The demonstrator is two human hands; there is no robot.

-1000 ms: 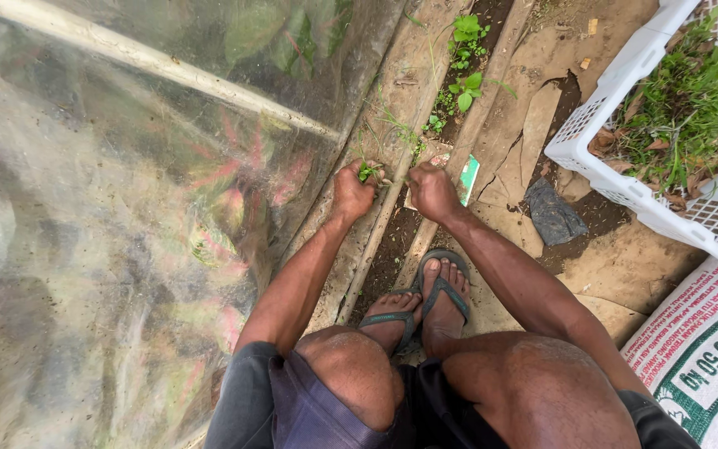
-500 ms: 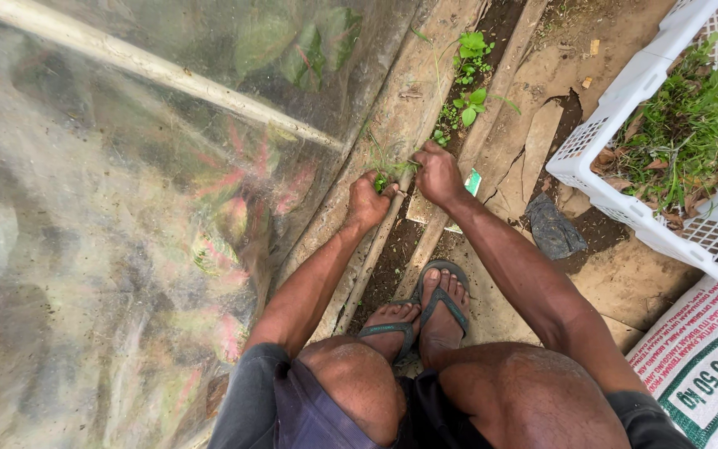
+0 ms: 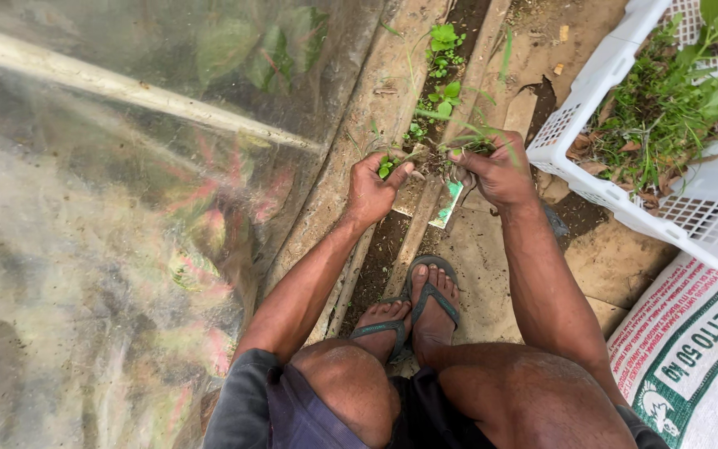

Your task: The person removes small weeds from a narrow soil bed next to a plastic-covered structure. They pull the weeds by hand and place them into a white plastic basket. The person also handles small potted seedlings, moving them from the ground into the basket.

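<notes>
I squat over a narrow strip of dark soil [image 3: 384, 241] between wooden boards. My left hand [image 3: 373, 189] is closed around a small clump of green weeds [image 3: 388, 165]. My right hand [image 3: 498, 172] grips a tuft of grassy weeds [image 3: 469, 143] with thin blades and roots. Both hands are close together above the strip. More small green plants [image 3: 440, 58] grow further along the soil, just beyond my fingers. A small green and white scrap of packaging [image 3: 447, 203] lies on the ground under my right hand.
A white plastic basket [image 3: 592, 125] holding pulled weeds and dry leaves stands at the right. A printed white sack [image 3: 700, 357] lies at the lower right. Clear plastic sheeting [image 3: 110, 249] with a pale pole [image 3: 126, 87] covers red-leaved plants at the left. My sandalled feet [image 3: 413, 312] rest on the soil strip.
Both hands have moved forward along the soil strip, and the view has moved in closer. My right hand has closed on a tuft of grassy weeds; the left still holds its clump.
</notes>
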